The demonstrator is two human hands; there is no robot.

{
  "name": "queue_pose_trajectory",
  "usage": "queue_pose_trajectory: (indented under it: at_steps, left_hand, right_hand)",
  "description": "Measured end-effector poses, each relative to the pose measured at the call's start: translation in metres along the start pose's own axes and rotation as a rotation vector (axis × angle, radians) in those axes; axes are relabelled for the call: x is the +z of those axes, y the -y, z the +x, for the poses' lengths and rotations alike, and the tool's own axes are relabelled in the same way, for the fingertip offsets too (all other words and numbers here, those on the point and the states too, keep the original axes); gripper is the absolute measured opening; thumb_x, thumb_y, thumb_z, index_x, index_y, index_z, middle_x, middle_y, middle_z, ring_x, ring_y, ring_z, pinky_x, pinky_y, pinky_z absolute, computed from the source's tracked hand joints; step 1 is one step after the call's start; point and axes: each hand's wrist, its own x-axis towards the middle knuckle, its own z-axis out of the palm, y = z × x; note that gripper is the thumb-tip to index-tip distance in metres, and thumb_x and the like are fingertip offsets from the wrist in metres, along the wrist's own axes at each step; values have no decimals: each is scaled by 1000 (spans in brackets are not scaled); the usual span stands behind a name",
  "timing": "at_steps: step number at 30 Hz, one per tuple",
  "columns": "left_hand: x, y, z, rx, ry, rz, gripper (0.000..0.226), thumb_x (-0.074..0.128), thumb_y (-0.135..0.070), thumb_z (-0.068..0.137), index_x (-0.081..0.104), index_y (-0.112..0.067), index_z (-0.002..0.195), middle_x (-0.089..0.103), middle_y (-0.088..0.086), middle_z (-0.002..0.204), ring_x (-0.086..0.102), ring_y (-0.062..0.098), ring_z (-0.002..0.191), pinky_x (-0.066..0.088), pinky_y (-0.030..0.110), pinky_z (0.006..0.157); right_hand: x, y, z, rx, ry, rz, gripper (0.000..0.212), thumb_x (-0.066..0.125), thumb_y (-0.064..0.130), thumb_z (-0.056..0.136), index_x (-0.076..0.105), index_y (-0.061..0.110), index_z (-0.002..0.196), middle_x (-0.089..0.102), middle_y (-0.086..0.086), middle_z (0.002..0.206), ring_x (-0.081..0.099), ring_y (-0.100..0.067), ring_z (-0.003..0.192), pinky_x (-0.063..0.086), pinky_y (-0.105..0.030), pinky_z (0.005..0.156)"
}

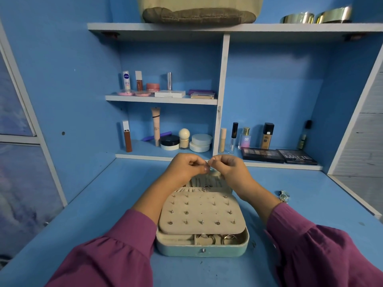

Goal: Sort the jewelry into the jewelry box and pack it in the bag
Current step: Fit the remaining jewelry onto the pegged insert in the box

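An open pale-green jewelry box (202, 250) sits on the blue desk in front of me. Its beige earring panel (202, 212) holds several studs, and rings lie in the front compartment (215, 239). My left hand (186, 167) and my right hand (228, 166) hover together above the box's lid. Both pinch one small shiny piece of jewelry (209, 168) between their fingertips. Loose silver jewelry (283, 195) lies on the desk to the right. A beige bag (199, 13) rests on the top shelf.
Cosmetics fill the shelves behind: bottles, jars and compacts (165, 88), with eyeshadow palettes (279, 156) at the lower right. Two metal bowls (315, 16) stand on the top shelf. A white frame edges the desk at left and right.
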Motion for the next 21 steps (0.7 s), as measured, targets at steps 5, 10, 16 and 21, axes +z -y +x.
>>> queue_pose_trajectory:
  at_steps: [5,10,16,21]
  left_hand:
    - [0,1,1,-22,-30,-10,4,67,-13,86,70,-15,84,71,-1,84,64,8,82,47,17,75]
    - [1,1,3,-47,-52,18,5,65,-14,88,70,-13,87,69,-3,84,61,5,79,44,11,68]
    - [4,7,8,-69,-65,159,11,63,-12,86,67,-17,77,70,1,85,64,15,82,51,29,76]
    - [7,16,12,-80,-27,329,11,63,-16,86,64,-17,76,60,-6,67,51,10,58,43,26,59]
  right_hand:
    - [-4,-4,5,-3,4,-14,15,54,10,94,63,8,82,65,4,70,53,0,55,40,-13,50]
    - [-6,-8,7,-12,23,-48,10,62,10,90,61,11,81,70,2,68,56,-9,59,45,-18,54]
    - [-11,-17,13,-77,-25,-313,9,70,13,83,63,18,83,62,4,65,53,2,52,44,-13,55]
    - [-6,-20,17,-156,21,-640,5,66,16,85,65,21,84,62,2,74,55,-10,67,47,-20,63]
